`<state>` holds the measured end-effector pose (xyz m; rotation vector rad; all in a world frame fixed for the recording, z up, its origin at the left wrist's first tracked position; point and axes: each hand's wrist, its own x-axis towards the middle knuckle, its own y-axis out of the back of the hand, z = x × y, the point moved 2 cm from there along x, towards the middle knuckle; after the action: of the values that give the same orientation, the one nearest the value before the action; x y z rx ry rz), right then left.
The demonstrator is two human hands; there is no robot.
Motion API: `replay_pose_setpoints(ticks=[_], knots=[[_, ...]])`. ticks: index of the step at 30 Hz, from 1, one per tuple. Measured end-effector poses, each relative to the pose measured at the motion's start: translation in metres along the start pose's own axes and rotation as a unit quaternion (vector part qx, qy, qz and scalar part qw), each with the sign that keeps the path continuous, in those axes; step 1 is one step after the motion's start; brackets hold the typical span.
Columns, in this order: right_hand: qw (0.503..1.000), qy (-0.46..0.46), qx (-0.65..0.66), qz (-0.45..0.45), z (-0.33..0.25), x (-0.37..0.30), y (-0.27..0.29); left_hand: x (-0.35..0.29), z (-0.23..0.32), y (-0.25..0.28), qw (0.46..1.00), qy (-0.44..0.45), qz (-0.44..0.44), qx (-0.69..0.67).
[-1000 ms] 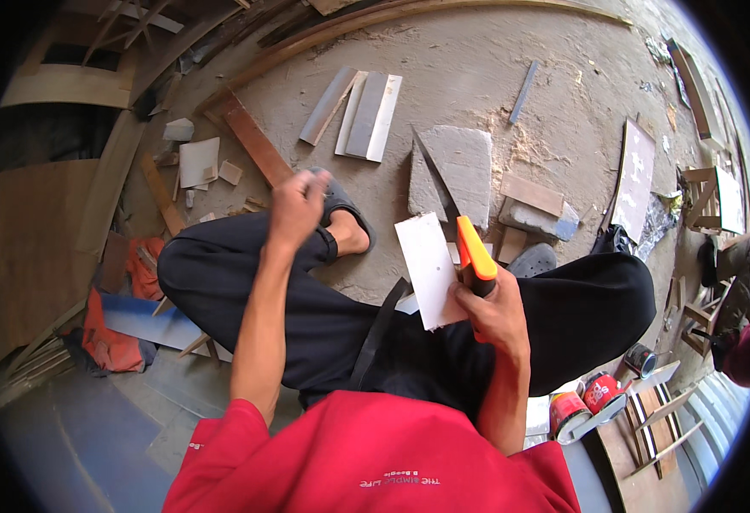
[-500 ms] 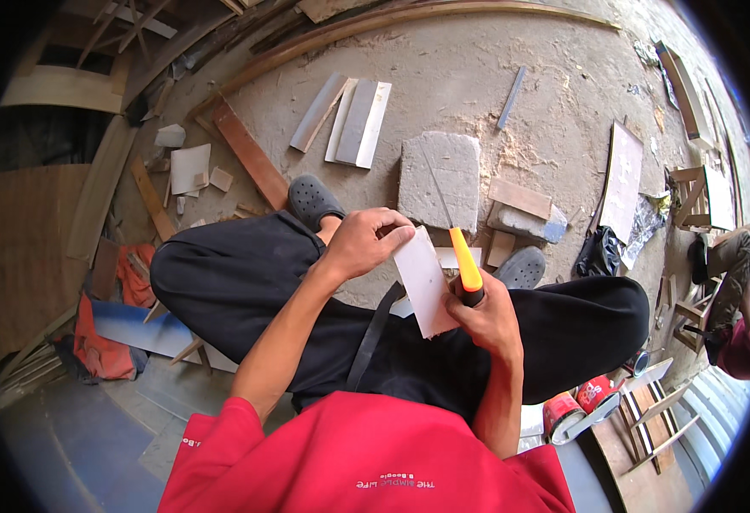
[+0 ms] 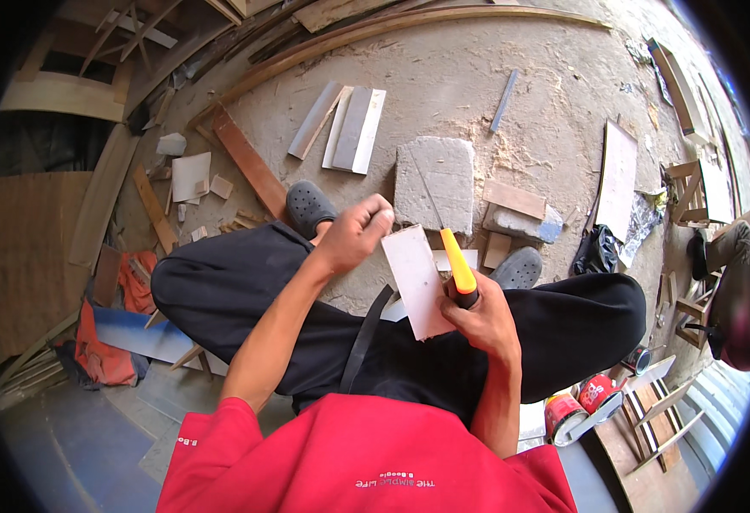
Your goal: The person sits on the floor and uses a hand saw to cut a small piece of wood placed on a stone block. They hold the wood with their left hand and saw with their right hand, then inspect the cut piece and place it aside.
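My right hand [image 3: 489, 320] grips a handsaw [image 3: 457, 258] by its yellow and black handle. The saw's thin blade points away from me, over a rough concrete block [image 3: 435, 181]. That same hand also keeps hold of a small white-faced board [image 3: 416, 284], its thumb on the board's lower right edge. Just off the board's upper left corner is my left hand [image 3: 358, 234], apart from it, its fingers curled closed with nothing visible in them.
A plank scrap [image 3: 515, 198] lies on a smaller block to the right. Several board strips [image 3: 358, 128] are on the dusty floor ahead. Paint cans [image 3: 567, 415] stand by my right knee. At the far right sits another person [image 3: 729, 282]. Orange cloth [image 3: 101, 342] lies left.
My left hand has let go of the board's upper left edge and drawn back to the left, its fingers curling in. The board and saw have shifted slightly left.
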<state>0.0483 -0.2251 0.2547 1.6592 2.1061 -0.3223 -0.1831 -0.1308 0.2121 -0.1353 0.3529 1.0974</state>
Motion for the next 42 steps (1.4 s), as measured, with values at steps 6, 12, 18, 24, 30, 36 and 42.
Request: replay_pose_setpoints(ticks=[6, 12, 18, 24, 30, 36, 42], knots=[[1.0, 0.008, 0.004, 0.008, 0.001, -0.003, 0.0, 0.012, -0.02, 0.024, 0.989, 0.048, 0.121, 0.075], [1.0, 0.01, -0.009, 0.025, 0.001, -0.002, 0.003, 0.006, 0.01, -0.021, 0.999, -0.026, 0.022, 0.009], [0.998, 0.01, -0.027, 0.049, 0.004, -0.002, 0.003, -0.001, 0.009, -0.038, 0.995, -0.041, 0.092, 0.025], [0.997, 0.021, -0.012, 0.08, 0.004, -0.005, 0.005, -0.007, 0.01, -0.041, 0.985, -0.018, 0.17, -0.015], [0.991, 0.061, 0.032, 0.118, 0.01, -0.007, 0.007, -0.012, 0.009, -0.028, 0.965, 0.051, 0.244, 0.076], [0.981, 0.068, 0.088, 0.162, 0.012, -0.017, 0.015, -0.008, 0.01, -0.048, 0.958, 0.111, 0.111, -0.239], [0.97, 0.067, 0.103, 0.21, 0.038, -0.028, 0.025, 0.013, 0.002, -0.082, 0.971, 0.009, 0.076, -0.228]])
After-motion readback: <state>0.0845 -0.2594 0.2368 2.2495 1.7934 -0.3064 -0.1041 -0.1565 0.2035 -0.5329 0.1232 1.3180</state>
